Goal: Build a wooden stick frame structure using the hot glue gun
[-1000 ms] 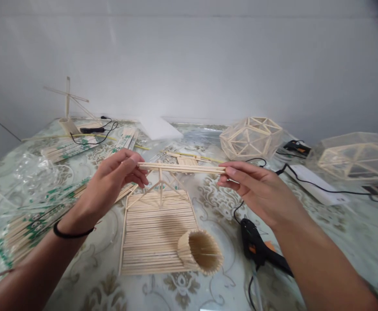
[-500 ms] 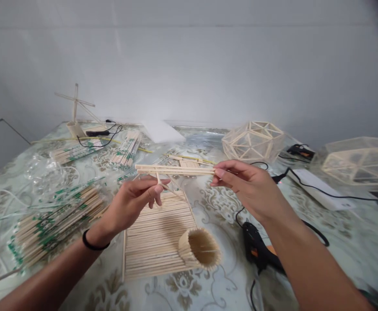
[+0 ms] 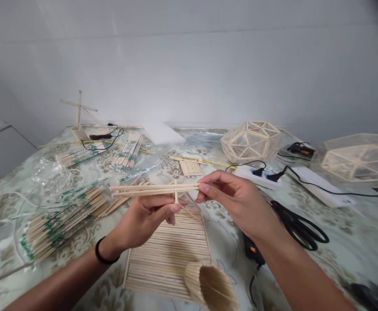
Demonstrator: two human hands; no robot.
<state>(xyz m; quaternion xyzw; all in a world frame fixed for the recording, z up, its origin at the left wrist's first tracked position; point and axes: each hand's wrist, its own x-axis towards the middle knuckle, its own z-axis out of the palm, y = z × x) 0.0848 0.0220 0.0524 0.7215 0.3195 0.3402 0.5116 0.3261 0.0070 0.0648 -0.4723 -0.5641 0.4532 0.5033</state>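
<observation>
Crosswise before the person, the stick bundle lies level, its long axis left to right. Right hand pinches its right end; left hand grips the upright post beneath, above the mat.

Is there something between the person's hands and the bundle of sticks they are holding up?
Nothing visible. The right hand pinches the right end of the stick bundle directly, and the left hand touches it from below near the upright stick of the flat stick panel. The bundle's left end is free.
</observation>
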